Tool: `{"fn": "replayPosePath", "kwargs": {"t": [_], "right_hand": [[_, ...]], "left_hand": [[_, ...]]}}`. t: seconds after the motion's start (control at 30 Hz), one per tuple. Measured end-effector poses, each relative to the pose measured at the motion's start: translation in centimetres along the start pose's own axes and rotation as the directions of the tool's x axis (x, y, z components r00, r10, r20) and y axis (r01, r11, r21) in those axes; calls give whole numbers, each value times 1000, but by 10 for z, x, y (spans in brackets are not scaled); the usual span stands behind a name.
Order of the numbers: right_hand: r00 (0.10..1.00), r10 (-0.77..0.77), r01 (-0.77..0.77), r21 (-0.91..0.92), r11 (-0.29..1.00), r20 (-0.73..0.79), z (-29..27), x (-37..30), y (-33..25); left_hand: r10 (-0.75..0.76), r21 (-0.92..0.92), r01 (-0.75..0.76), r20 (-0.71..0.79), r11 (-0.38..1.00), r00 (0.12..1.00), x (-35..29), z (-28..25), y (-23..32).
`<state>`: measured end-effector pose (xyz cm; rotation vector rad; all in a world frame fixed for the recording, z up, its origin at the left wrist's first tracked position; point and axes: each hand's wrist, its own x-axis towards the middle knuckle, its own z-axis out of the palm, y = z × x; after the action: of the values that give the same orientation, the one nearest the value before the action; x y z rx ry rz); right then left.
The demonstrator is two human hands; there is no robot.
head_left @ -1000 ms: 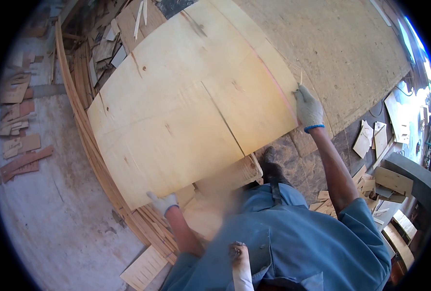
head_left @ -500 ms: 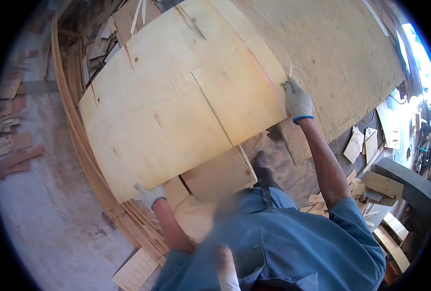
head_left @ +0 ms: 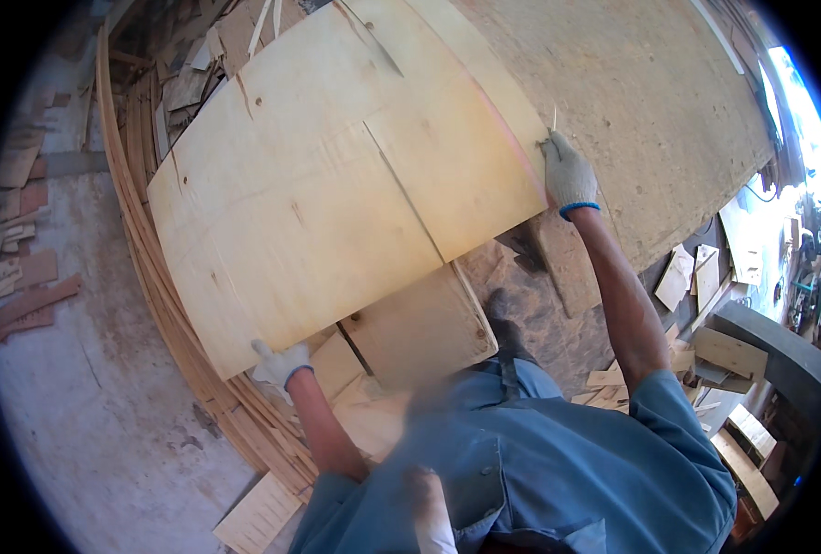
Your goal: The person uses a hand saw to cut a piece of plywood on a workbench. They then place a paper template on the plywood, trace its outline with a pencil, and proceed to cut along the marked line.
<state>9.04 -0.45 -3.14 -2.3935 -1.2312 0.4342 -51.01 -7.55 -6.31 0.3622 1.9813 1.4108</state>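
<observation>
A large pale plywood sheet (head_left: 309, 212) with a dark slit, knots and a pink line along its right side lies in front of me. My left hand (head_left: 281, 361), in a whitish knit glove, grips the sheet's near left corner, thumb on top and the other fingers underneath, out of sight. At the right edge, my right hand (head_left: 570, 173), in a matching glove with a blue cuff, is closed on the sheet's border. Under the near edge another wooden board (head_left: 419, 328) shows, partly hidden by the sheet.
A broad brown board surface (head_left: 650, 111) extends at the far right. Long wooden strips (head_left: 143, 240) run along the left side, beside a pale dusty floor (head_left: 106, 388). Offcuts (head_left: 673, 277) lie at the right, near a grey curved machine part (head_left: 779, 346). Scrap pieces sit at the far left.
The plywood sheet has shifted slightly away from me, and both hands have moved with it. More of the board underneath now shows at the near edge.
</observation>
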Motion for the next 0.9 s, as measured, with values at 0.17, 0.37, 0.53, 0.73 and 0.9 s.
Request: {"fn": "replayPosePath", "kwargs": {"t": [0.17, 0.37, 0.53, 0.73, 0.9], "right_hand": [[999, 41, -41, 6, 999, 28, -7, 7, -21], [1000, -13, 13, -9, 1000, 18, 6, 26, -20], [999, 18, -17, -11, 1000, 30, 10, 34, -21], [1000, -3, 3, 10, 1000, 14, 10, 39, -27], [1000, -3, 3, -4, 1000, 16, 10, 43, -31]], "left_hand": [[-168, -438, 144, -15, 887, 986, 17, 7, -3], [-202, -468, 243, 137, 850, 970, 46, 5, -12], [-345, -680, 318, 101, 661, 933, 27, 35, 16], [-328, -683, 309, 106, 663, 939, 28, 41, 20], [-371, -696, 324, 89, 641, 925, 23, 54, 30]]}}
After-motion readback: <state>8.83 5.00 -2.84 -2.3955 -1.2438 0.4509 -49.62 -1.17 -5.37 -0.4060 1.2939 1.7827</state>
